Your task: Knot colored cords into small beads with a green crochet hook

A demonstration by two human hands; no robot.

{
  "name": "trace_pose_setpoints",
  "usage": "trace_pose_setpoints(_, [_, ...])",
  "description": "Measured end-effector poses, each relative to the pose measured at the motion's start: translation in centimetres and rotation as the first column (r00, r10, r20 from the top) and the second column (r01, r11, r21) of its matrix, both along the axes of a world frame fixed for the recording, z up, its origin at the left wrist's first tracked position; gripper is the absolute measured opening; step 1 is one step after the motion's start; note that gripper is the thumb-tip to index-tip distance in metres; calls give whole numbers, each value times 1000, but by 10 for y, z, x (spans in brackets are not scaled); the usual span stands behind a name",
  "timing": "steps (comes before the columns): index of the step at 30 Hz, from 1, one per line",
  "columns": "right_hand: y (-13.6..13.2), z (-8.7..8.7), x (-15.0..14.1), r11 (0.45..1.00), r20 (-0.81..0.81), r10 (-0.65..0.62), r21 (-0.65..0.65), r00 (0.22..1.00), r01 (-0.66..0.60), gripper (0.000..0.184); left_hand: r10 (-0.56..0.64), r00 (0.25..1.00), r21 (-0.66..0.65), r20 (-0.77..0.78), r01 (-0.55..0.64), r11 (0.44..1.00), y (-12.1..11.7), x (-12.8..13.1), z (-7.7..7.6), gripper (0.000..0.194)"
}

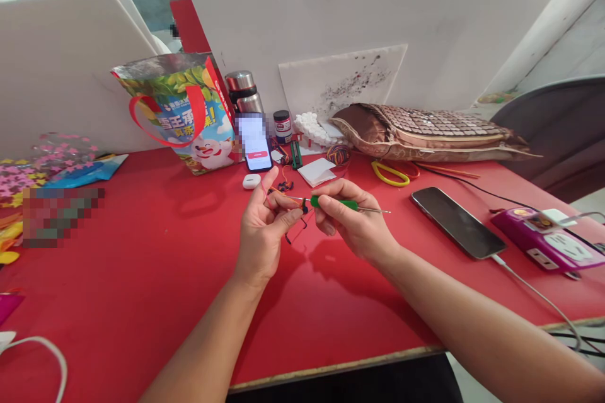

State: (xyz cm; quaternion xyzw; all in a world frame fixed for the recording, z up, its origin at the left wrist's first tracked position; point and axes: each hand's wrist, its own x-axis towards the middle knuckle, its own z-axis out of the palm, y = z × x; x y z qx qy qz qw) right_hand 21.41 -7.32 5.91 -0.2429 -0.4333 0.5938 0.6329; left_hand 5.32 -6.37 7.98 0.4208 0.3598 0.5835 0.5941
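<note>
Over the middle of the red table point(189, 302), my right hand point(352, 217) grips a crochet hook by its green handle point(348, 204); a thin metal shaft sticks out past the handle on the right. My left hand point(265, 227) pinches a small dark crochet piece point(305, 206) between thumb and fingers. The hook's left end meets this piece. Orange and pink yarn runs over the left fingers, and dark yarn ends point(289, 238) dangle below. Just behind the left fingertips lies a small heap of dark and orange yarn point(284, 186).
A lit phone point(256, 145) leans beside a flask point(246, 93) and a colourful bag point(189, 119). Behind the hands are a white earbud case point(251, 181) and a multicolour yarn ball point(338, 154). Yellow-handled scissors point(390, 175), a charging phone point(456, 221) and a purple power strip point(551, 239) lie right.
</note>
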Motion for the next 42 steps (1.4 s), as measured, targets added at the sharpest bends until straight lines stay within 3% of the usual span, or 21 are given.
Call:
trace_pose_setpoints(7, [3, -1, -4, 992, -56, -14, -127, 998, 6, 31, -11, 1000, -21, -22, 11, 1000, 1, -2, -2, 96])
trace_pose_setpoints(20, [3, -2, -7, 990, -33, 13, -140, 999, -17, 34, -9, 996, -41, -90, 6, 999, 3, -2, -5, 99])
trace_pose_setpoints(25, [3, -5, -6, 999, 71, -15, -50, 997, 18, 32, 12, 982, -14, -187, -15, 1000, 3, -2, -6, 103])
trace_pose_setpoints(28, [1, -7, -6, 995, 205, -93, 47, 974, 86, 30, 36, 971, 29, -235, -30, 999, 3, -1, -7, 110])
trace_pose_setpoints(33, [-5, -17, -15, 928, 412, -357, 256, 838, 269, 20, 63, 963, 54, -260, -51, 997, -1, 3, -7, 124])
trace_pose_setpoints(36, [-8, -23, -20, 907, 457, -410, 296, 789, 300, 16, 32, 977, 20, -212, -28, 999, -3, 4, -4, 122])
trace_pose_setpoints(42, [-11, -21, -22, 926, 324, -341, 278, 882, 256, 22, -82, 997, -88, -15, 81, 993, 2, -5, 4, 134])
